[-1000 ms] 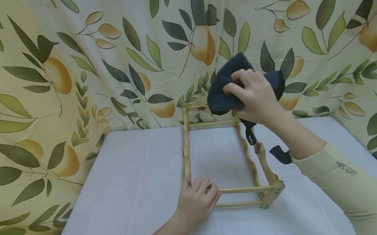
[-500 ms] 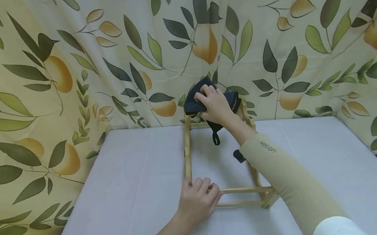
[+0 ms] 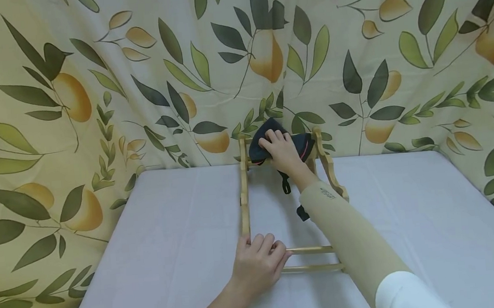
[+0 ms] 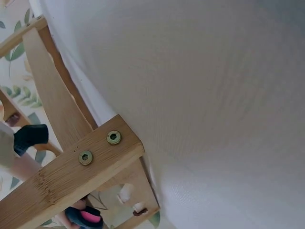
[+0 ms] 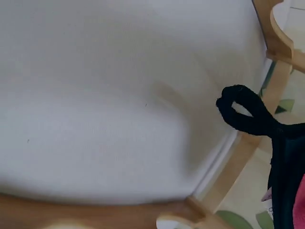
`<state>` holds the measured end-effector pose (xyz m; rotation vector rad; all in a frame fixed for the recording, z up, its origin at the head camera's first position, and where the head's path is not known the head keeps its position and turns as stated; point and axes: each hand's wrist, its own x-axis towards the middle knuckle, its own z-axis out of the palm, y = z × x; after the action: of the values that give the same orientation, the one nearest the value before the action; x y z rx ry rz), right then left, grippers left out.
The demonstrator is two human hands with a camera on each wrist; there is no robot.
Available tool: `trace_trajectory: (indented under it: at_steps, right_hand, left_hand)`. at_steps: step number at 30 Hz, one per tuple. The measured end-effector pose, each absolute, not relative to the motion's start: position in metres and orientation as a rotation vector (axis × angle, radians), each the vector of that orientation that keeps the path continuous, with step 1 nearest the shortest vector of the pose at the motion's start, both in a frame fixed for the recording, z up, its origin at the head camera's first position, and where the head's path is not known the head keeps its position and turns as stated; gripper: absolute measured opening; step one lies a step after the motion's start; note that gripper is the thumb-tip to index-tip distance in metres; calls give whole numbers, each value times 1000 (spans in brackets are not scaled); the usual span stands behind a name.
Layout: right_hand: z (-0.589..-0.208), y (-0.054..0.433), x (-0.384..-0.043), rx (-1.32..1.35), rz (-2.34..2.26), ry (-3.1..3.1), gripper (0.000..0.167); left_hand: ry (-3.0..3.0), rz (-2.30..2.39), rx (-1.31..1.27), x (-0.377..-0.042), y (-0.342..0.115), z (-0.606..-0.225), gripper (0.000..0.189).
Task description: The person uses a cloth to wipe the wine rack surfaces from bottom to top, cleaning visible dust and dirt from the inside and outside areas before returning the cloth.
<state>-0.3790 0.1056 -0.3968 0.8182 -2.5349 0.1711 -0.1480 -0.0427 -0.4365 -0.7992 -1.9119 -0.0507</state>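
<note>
A folded dark navy cloth piece with a pink lining [image 3: 260, 147] lies over the far end of a light wooden rack [image 3: 311, 250]. My right hand [image 3: 283, 153] grips it from above, fingers curled over the top. A short cloth loop [image 5: 259, 114] sticks out from its edge in the right wrist view and hangs below it in the head view. My left hand [image 3: 260, 261] holds the rack's near left corner, fingers curled over the rail. In the left wrist view, a wooden bar [image 4: 52, 186] with two bolts crosses close to the camera.
The rack stands on a table with a white cloth [image 3: 183, 226]. A leaf-and-fruit patterned curtain [image 3: 145, 84] hangs right behind the table's far edge. A small black device [image 3: 302, 213] sits at the right wrist.
My right hand has carried the navy cloth piece left, away and down, from above the rack's right side to its far end. The left hand has stayed on the near corner.
</note>
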Motion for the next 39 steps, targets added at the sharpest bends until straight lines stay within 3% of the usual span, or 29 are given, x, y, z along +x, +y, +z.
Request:
trace_trajectory:
  at_steps: [24, 39]
  right_hand:
    - [-412, 77, -395, 561, 19, -2829, 35]
    - [-415, 71, -396, 522, -6, -2877, 55]
  left_hand:
    - [-1868, -137, -801, -147, -42, -432, 38]
    - [-1883, -148, -788, -146, -42, -430, 41]
